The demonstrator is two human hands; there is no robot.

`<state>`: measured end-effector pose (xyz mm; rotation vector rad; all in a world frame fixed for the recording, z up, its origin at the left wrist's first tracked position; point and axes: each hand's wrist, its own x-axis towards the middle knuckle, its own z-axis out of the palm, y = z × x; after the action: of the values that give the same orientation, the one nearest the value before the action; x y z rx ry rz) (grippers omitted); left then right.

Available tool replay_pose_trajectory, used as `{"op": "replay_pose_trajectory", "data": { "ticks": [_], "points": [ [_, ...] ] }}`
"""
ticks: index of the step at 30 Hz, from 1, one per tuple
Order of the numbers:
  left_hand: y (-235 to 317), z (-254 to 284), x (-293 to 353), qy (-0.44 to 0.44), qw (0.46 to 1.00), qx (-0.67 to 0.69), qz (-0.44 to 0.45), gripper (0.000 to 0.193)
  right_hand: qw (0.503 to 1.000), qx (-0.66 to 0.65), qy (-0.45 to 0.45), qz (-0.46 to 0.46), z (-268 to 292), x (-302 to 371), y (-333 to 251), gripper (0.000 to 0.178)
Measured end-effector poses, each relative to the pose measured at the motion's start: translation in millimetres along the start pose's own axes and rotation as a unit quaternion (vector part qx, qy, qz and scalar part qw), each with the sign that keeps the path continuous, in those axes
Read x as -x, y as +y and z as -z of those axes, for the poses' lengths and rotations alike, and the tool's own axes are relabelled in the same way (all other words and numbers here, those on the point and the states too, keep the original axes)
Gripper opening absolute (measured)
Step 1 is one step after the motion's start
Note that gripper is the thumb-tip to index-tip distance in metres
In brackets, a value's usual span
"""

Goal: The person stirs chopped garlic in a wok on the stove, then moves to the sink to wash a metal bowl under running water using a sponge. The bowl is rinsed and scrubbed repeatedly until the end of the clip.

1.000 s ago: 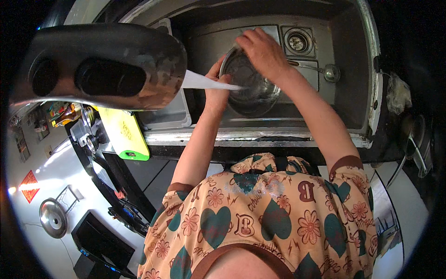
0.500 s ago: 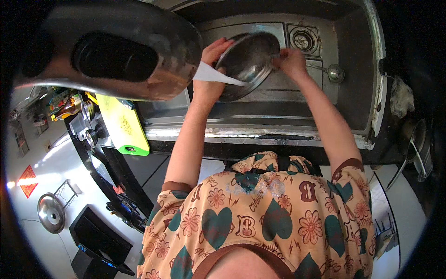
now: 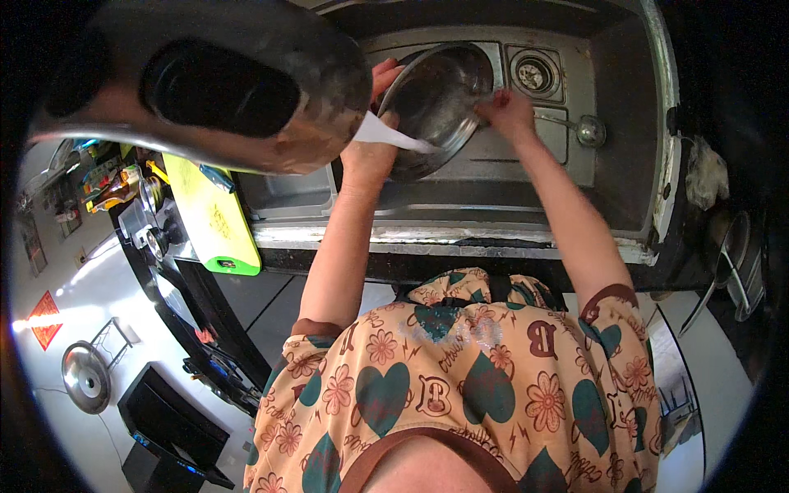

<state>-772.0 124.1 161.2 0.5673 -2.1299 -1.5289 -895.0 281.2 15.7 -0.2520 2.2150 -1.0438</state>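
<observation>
A shiny metal bowl (image 3: 444,99) is held tilted over the dark sink (image 3: 612,177). My left hand (image 3: 374,152) is closed on its left side, with part of the fingers hidden behind the bowl and the water. At the right rim, the bent fingers of my right hand (image 3: 508,113) close on the bowl's edge. A white stream of water (image 3: 393,135) runs from the big chrome tap (image 3: 329,99) into the bowl's lower part. The tap looms close at the upper left and covers part of the sink.
A metal ladle (image 3: 590,131) lies in the sink, below the round drain (image 3: 534,76). A yellow-green cutting board (image 3: 209,218) leans over the counter at left. A plastic bag (image 3: 705,174) hangs right of the sink, above some metal utensils (image 3: 731,267).
The bowl has turned so that more of its inside faces me. My right hand has shifted slightly left along with the rim. Water still runs.
</observation>
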Motion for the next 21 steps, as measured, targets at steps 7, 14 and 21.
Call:
{"op": "replay_pose_trajectory", "data": {
  "ticks": [7,14,21],
  "points": [
    [-30.0,3.6,24.0,0.172,0.979,-0.103,-0.019,0.038,0.929,-0.322,-0.103,-0.152,-31.7,35.4,-3.7,0.027],
    [-28.0,9.7,10.9,0.004,0.942,-0.335,-0.012,0.027,0.846,0.164,0.148,0.485,32.8,26.7,-77.4,0.016],
    [-17.3,-7.6,10.7,-0.021,0.942,-0.326,-0.079,0.032,0.827,0.167,0.133,0.520,26.9,14.5,-86.7,0.014]
  ]
}}
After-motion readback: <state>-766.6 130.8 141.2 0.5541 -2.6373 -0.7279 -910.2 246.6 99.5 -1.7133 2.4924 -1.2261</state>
